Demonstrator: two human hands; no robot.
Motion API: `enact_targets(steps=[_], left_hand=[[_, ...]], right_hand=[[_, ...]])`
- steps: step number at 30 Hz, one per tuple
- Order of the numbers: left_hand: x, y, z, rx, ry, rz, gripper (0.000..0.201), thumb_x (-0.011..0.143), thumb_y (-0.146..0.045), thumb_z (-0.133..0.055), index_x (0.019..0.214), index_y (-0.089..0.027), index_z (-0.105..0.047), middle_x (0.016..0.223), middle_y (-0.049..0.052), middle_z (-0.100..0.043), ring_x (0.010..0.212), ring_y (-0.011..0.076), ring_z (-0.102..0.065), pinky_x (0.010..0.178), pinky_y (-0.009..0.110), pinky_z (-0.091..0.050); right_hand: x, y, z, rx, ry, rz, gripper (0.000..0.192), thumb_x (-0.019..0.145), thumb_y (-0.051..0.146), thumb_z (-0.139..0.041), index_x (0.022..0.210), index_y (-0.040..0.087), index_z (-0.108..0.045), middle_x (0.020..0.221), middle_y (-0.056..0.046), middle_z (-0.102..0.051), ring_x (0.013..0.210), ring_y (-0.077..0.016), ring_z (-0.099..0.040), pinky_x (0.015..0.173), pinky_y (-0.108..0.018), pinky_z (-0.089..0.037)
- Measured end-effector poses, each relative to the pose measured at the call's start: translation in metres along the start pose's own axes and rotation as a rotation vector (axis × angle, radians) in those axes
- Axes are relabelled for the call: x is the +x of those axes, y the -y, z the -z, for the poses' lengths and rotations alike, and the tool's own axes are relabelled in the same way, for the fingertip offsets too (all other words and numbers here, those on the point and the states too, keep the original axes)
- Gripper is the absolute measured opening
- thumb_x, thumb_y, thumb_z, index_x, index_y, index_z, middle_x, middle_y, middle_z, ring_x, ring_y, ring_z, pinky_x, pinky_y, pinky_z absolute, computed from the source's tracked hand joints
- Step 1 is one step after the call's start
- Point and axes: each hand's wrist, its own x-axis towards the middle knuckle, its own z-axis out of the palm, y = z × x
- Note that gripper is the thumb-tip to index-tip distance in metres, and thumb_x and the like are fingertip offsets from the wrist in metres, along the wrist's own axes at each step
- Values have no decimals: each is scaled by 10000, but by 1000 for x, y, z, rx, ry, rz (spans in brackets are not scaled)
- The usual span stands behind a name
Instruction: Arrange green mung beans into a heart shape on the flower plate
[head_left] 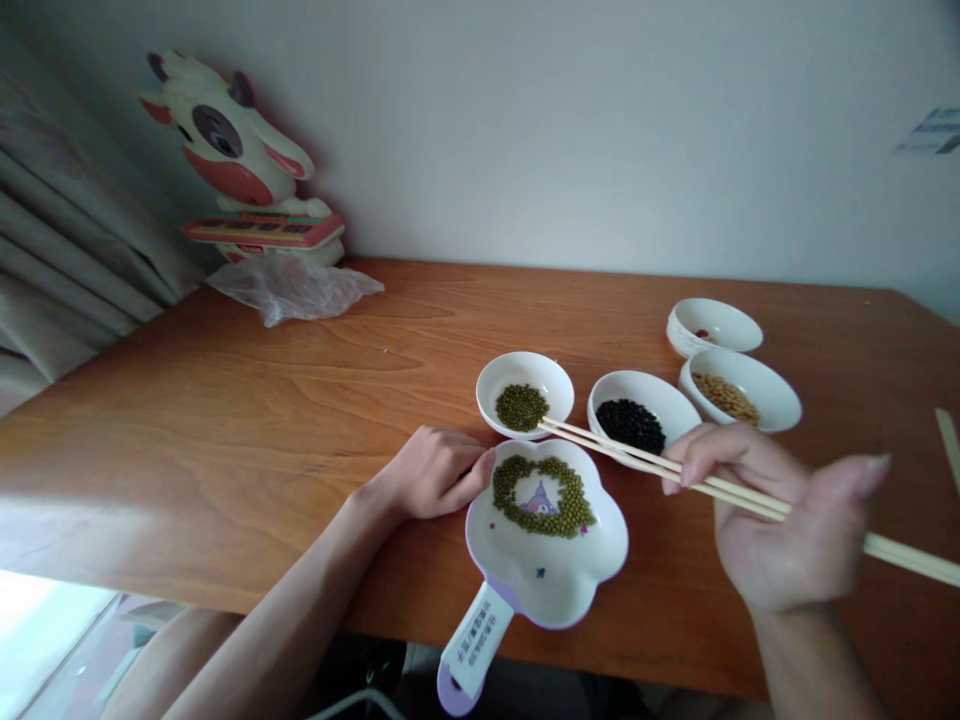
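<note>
My right hand (780, 510) holds a pair of wooden chopsticks (731, 490), its thumb raised. Their tips reach the rim of a white bowl of mung beans (523, 407). A bowl of black beans (631, 425) sits partly behind the sticks. Resting on the table, my left hand (442, 472) is curled, with thumb and fingertip at the edge of a flower-shaped dish (559, 590); whether it grips the rim is hard to see. Inside that dish, green mung beans (577, 500) form a ring around a cartoon print. Its labelled handle (474, 645) points toward me past the table edge.
Behind on the right stand a bowl of tan grains (765, 395) and a bowl with a few reddish pieces (724, 325). A cow-shaped toy keyboard (262, 230) leans at the back left beside a clear plastic bag (300, 290). A pale stick (948, 450) lies at the right edge.
</note>
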Motion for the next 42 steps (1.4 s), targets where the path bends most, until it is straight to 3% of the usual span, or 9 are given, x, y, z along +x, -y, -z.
enact_targets(steps=[5, 10, 16, 24, 36, 42], left_hand=[[1, 0, -1, -25, 4, -6, 426, 1062, -299, -312, 714, -174, -523, 667, 31, -607, 595, 130, -536, 600, 258, -383], [0, 0, -2, -15, 11, 4, 410, 1063, -293, -314, 710, -179, -489, 669, 25, -601, 594, 130, -534, 607, 263, -381], [-1, 1, -3, -13, 27, 22, 412, 1064, -309, -313, 706, -181, -472, 664, 23, -600, 596, 134, -542, 613, 254, -380], [0, 1, -2, -23, 27, 3, 433, 1073, -306, -281, 711, -177, -481, 660, 24, -589, 584, 128, -520, 603, 258, -366], [-1, 1, -2, -16, 77, 57, 412, 1075, -325, -278, 724, -183, -440, 696, 17, -596, 626, 132, -531, 626, 264, -357], [-3, 2, -3, -17, 77, 58, 399, 1072, -325, -287, 728, -183, -432, 698, 15, -594, 624, 132, -518, 627, 266, -345]], right_hand=[[9, -4, -6, -11, 44, 20, 805, 937, 766, -80, 677, 245, -635, 673, -63, -610, 701, -240, -573, 660, -388, -444], [-4, -15, 13, -47, 195, 0, 835, 919, 775, -32, 675, 234, -619, 640, -62, -593, 677, -235, -555, 668, -384, -442], [-24, -23, 27, -102, 284, -44, 788, 935, 764, -70, 695, 234, -601, 688, -51, -594, 704, -230, -557, 689, -362, -433], [-22, -28, 18, -116, 374, -64, 777, 939, 744, -18, 734, 233, -567, 722, -36, -562, 700, -212, -536, 688, -353, -419], [-21, -31, 14, -127, 378, -17, 698, 991, 681, -100, 741, 235, -575, 722, -22, -581, 695, -193, -534, 690, -349, -371], [-19, -28, 13, -108, 304, -11, 742, 992, 680, -64, 701, 237, -584, 702, -21, -574, 701, -194, -529, 709, -345, -376]])
